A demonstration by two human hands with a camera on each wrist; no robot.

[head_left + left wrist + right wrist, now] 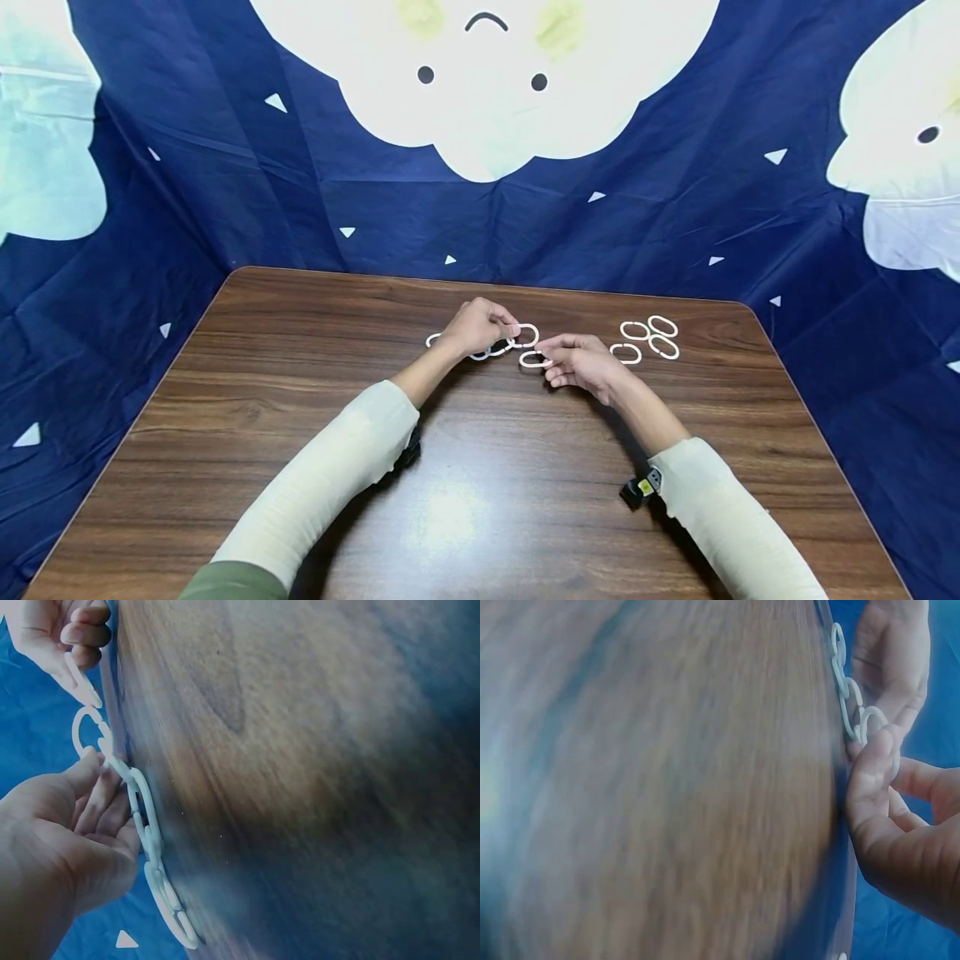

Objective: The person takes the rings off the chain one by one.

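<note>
My left hand pinches the end link of a short chain of white plastic oval links. In the left wrist view the rest of the chain trails along past the fingers, several links joined. My right hand holds a separate white link between thumb and fingertips, close beside the chain's end link. Small gaps show in some of the ovals. From the head view, the left hand hides part of the chain. In the right wrist view, the thumb covers part of the held link, and whether it touches the chain I cannot tell.
Several loose white links lie on the table to the right of my right hand. The brown wood-grain table has rounded far corners. A dark blue cloth with cloud shapes hangs behind and at both sides.
</note>
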